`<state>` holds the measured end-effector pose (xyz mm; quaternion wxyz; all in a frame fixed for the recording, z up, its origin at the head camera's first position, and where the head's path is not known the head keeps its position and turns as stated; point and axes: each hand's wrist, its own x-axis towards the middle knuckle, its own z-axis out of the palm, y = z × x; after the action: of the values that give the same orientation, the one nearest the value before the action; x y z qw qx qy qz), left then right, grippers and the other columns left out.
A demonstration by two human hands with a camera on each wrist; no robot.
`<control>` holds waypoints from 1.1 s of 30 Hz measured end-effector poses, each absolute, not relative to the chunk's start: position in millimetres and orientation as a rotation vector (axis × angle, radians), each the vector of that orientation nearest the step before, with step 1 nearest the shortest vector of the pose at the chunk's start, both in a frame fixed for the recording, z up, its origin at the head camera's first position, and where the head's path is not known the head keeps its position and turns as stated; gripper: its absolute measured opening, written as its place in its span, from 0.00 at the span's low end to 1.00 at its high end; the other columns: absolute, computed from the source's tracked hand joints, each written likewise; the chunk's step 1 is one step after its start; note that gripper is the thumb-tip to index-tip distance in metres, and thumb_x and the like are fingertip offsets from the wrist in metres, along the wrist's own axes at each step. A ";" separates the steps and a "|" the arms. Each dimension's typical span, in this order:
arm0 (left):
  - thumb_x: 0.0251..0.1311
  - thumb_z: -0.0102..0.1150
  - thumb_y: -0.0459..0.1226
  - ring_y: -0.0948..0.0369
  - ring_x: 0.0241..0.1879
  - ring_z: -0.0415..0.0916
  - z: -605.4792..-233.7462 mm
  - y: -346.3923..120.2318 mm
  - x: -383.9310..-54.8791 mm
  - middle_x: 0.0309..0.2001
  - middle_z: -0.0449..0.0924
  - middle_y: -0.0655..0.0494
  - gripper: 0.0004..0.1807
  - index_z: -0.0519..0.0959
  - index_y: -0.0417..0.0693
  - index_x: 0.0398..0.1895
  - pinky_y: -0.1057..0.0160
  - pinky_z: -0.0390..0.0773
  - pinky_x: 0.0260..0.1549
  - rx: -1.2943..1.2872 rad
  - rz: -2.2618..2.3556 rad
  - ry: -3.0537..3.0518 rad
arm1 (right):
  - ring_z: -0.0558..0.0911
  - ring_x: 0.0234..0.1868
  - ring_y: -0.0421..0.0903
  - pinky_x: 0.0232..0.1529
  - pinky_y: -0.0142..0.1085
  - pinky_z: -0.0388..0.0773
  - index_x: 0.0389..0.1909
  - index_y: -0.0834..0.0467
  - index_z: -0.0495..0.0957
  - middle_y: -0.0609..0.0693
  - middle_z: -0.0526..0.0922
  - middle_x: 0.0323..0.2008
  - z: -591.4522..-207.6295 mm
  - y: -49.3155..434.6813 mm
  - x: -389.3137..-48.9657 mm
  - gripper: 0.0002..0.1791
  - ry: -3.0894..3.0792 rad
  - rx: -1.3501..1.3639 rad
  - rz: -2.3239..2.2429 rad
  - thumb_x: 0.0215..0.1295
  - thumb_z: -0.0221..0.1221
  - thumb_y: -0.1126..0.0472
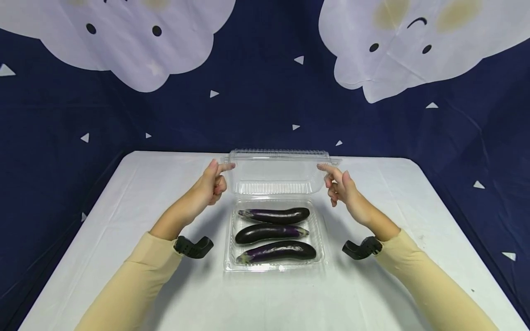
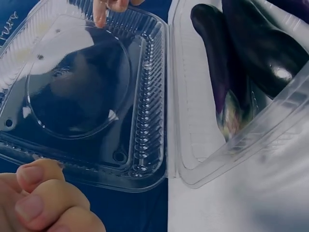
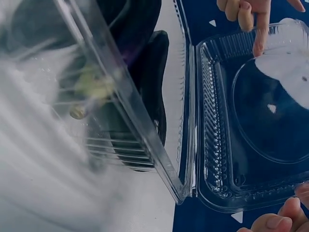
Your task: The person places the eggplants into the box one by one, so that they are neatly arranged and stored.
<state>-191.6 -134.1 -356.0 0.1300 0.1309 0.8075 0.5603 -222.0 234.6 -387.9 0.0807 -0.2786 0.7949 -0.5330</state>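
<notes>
A clear plastic clamshell container (image 1: 275,267) stands on the table with its lid (image 1: 273,177) raised at the back. Three dark purple eggplants (image 1: 273,233) lie side by side in its base. My left hand (image 1: 209,184) is at the left side of the lid, index finger stretched out with its tip overlapping the lid's edge and the other fingers curled in. On the opposite side, my right hand (image 1: 343,188) points its index finger inward, the tip right at the lid's right edge. In the left wrist view, the right index finger (image 2: 99,17) overlaps the lid's far wall.
A white cloth covers the table (image 1: 165,289). Behind it hangs a dark blue backdrop (image 1: 265,92) printed with pale clouds and small triangles. Black wrist cameras are strapped over the beige sleeves (image 1: 136,276).
</notes>
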 end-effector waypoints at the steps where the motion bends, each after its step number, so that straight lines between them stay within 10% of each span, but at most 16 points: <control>1: 0.65 0.03 0.70 0.63 0.21 0.48 -355.2 -134.7 -189.6 0.25 0.52 0.56 0.51 0.59 0.49 0.74 0.65 0.51 0.21 0.392 1.619 2.352 | 0.53 0.25 0.52 0.27 0.42 0.64 0.74 0.61 0.52 0.53 0.53 0.37 -387.2 235.1 -220.0 0.52 2.376 -0.827 -1.589 0.68 0.12 0.26; 8: 0.67 0.02 0.67 0.64 0.21 0.47 -352.4 -139.2 -175.6 0.26 0.52 0.56 0.49 0.57 0.45 0.74 0.64 0.51 0.22 0.444 1.582 2.351 | 0.58 0.28 0.53 0.29 0.40 0.63 0.56 0.65 0.58 0.55 0.55 0.38 -384.3 238.9 -205.3 0.46 2.388 -0.830 -1.547 0.70 0.10 0.30; 15: 0.73 0.08 0.62 0.62 0.27 0.51 -353.5 -140.3 -161.3 0.28 0.55 0.56 0.44 0.60 0.43 0.74 0.63 0.56 0.29 0.518 1.505 2.441 | 0.61 0.31 0.52 0.30 0.41 0.65 0.74 0.58 0.54 0.57 0.55 0.35 -382.7 245.1 -191.4 0.46 2.368 -0.947 -1.489 0.72 0.11 0.32; 18: 0.77 0.15 0.58 0.56 0.42 0.72 -355.6 -139.8 -154.8 0.43 0.73 0.49 0.38 0.58 0.43 0.75 0.59 0.72 0.46 0.558 1.484 2.447 | 0.62 0.32 0.49 0.31 0.41 0.67 0.75 0.56 0.53 0.56 0.57 0.33 -382.4 246.3 -184.6 0.43 2.391 -0.967 -1.465 0.74 0.13 0.34; 22: 0.79 0.28 0.53 0.43 0.65 0.69 -357.3 -137.8 -148.5 0.67 0.68 0.40 0.32 0.55 0.45 0.77 0.41 0.67 0.63 0.557 1.422 2.484 | 0.67 0.35 0.44 0.33 0.41 0.69 0.76 0.55 0.54 0.55 0.67 0.40 -381.3 247.1 -174.8 0.39 2.464 -0.927 -1.415 0.78 0.17 0.38; 27: 0.74 0.47 0.54 0.61 0.29 0.66 -357.2 -134.1 -143.5 0.31 0.67 0.54 0.34 0.58 0.47 0.76 0.63 0.70 0.31 0.508 1.317 2.582 | 0.69 0.38 0.45 0.34 0.39 0.69 0.77 0.52 0.52 0.53 0.67 0.56 -382.9 248.1 -167.9 0.32 2.519 -0.923 -1.336 0.80 0.23 0.43; 33: 0.68 0.55 0.55 0.64 0.24 0.56 -358.3 -133.8 -136.8 0.28 0.60 0.56 0.38 0.58 0.52 0.76 0.66 0.62 0.24 0.476 1.275 2.601 | 0.70 0.57 0.49 0.51 0.38 0.71 0.78 0.48 0.49 0.56 0.62 0.66 -385.3 249.1 -164.8 0.28 2.553 -0.923 -1.235 0.81 0.35 0.52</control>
<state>-136.8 -133.8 -358.3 0.1028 0.1611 0.8814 0.4320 -164.8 249.1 -385.3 0.0793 -0.3085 0.8533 -0.4128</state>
